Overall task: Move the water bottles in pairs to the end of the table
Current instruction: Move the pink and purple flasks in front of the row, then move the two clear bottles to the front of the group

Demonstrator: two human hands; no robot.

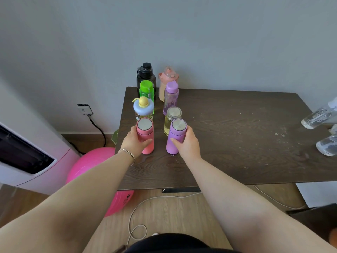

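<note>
Two rows of water bottles stand at the left end of the dark wooden table (237, 139). My left hand (134, 142) grips the pink flask (145, 133), which stands upright at the front of the left row. My right hand (186, 143) grips the purple flask (176, 134) at the front of the right row. Behind the pink flask stand a blue-lidded bottle (143, 108), a green bottle (146, 89) and a black bottle (145, 73). Behind the purple flask stand a clear yellowish jar (172, 117), a lilac bottle (171, 96) and a peach bottle (166, 79).
Two clear bottles (321, 115) (328, 145) sit at the table's right edge. A pink exercise ball (87, 167) lies on the floor left of the table, beside a white appliance (27, 154). A cable (138, 212) loops across the wooden floor.
</note>
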